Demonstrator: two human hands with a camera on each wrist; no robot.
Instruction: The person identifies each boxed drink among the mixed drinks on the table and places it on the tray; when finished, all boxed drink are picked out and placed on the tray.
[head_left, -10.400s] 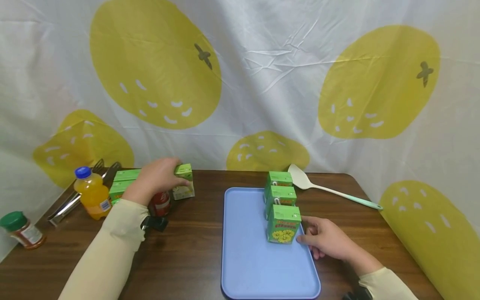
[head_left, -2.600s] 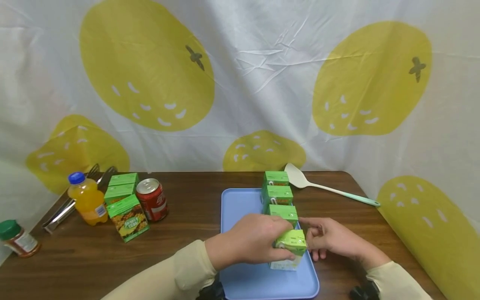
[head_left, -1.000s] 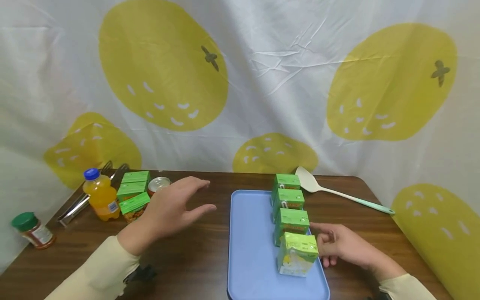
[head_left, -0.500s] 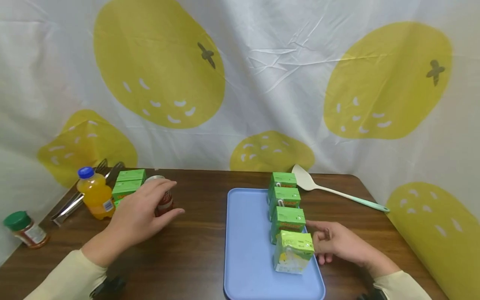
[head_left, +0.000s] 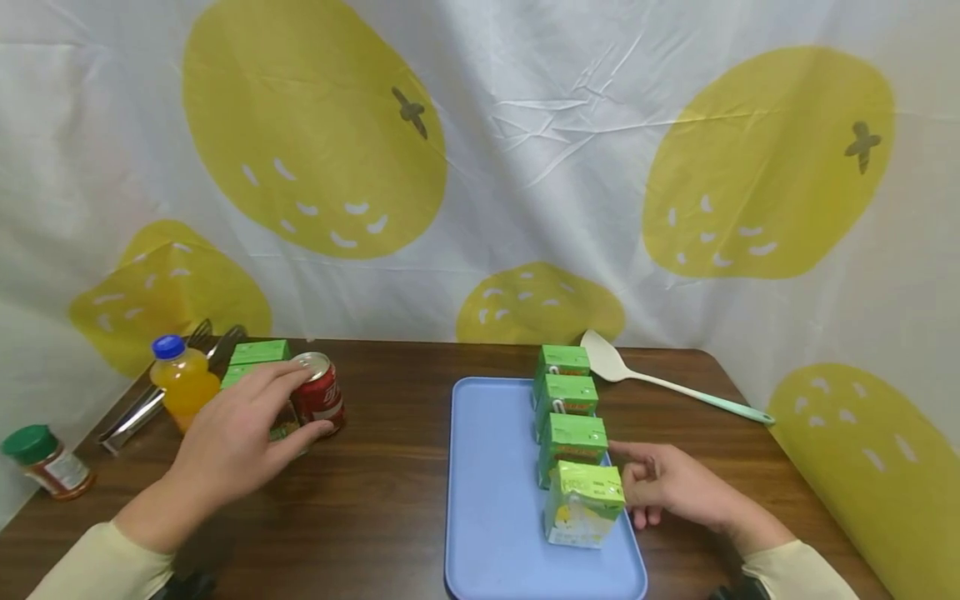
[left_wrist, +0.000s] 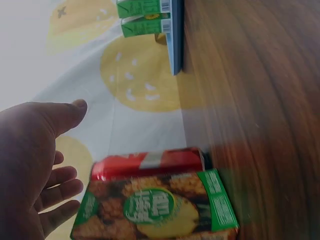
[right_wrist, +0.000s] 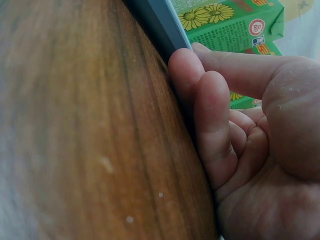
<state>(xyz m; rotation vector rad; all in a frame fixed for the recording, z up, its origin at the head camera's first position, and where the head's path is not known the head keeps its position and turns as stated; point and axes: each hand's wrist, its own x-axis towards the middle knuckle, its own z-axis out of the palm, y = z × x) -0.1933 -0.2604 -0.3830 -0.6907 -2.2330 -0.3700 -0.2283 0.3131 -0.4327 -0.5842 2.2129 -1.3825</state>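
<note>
"The left grip (head_left: pixel 236 437): has it closed on anything?"

"No, thumb and fingers stand apart, beside the green-and-brown box-shaped paper carton (left_wrist: pixel 155 207) on the left of the counter (head_left: pixel 382 508). Whether a fingertip touches it, I can't tell."

"Its neighbours?"

"A glossy red metal can (head_left: pixel 318 396) with a silver top, just beside it. Two green paper cartons (head_left: pixel 260 351), partly hidden, stand behind, and left of those a clear plastic bottle (head_left: pixel 185 382) of orange drink, blue-capped."

"And the right grip (head_left: pixel 678 487)?"

"Thumb and curled fingers clamp the right rim of the smooth blue rectangular tray (head_left: pixel 495 492), round-cornered and low-lipped."

"What does it carry?"

"Three bright green paper cartons (head_left: pixel 576 429) in a row along that rim, plus a creased lime-green paper carton (head_left: pixel 583 508) upright at the near end."

"Room to move?"

"Flat blue surface down the tray's left side, and a broad strip of dark wood grain between can and tray. Beyond the far right corner, a cream spatula with a mint handle (head_left: pixel 678 387) slants toward the counter's right edge."
</note>
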